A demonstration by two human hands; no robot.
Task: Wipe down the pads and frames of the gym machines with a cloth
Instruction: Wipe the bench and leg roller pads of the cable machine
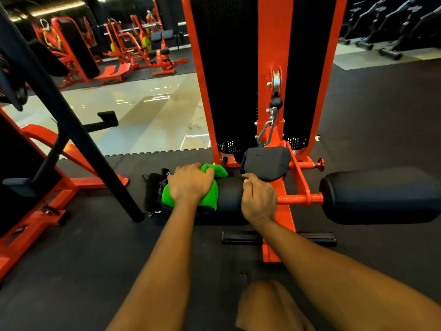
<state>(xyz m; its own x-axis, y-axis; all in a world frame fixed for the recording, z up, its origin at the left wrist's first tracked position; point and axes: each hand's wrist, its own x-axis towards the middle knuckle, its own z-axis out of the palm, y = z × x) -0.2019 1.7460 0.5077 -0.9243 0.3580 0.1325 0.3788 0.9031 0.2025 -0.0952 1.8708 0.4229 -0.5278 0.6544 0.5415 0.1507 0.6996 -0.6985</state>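
The cloth (213, 170), bright green and bunched, is draped over the outer end of the left pad (230, 194), a black roller low on the machine. It is gripped and pressed down by the left hand (191, 181), whose fingers are curled over it. The inner end of the same pad is clasped by the right hand (259, 201), fingers wrapped over the top, just beside the orange axle (296, 199). Across the axle the right pad (381, 195) is seen untouched, and a small pad (265, 163) is mounted just behind the right hand. Above them the orange frame (272, 44) rises, with a pulley (276, 78) and a clip (265, 133) hung on its middle post. Black straps (152, 192) lie on the floor mat (71, 259), touching or nearly touching the pad's outer end.

Trouble is judged likely in three ways. The roller may turn under the cloth if the right hand's hold is loosened, so that dirt is only slid over. With the cloth so bunched, the underside and end cap may be missed. The straps could be snagged and dragged by a wide stroke.

No brand, label or writing can be read on the pads or frame; distant machines are too blurred to tell.
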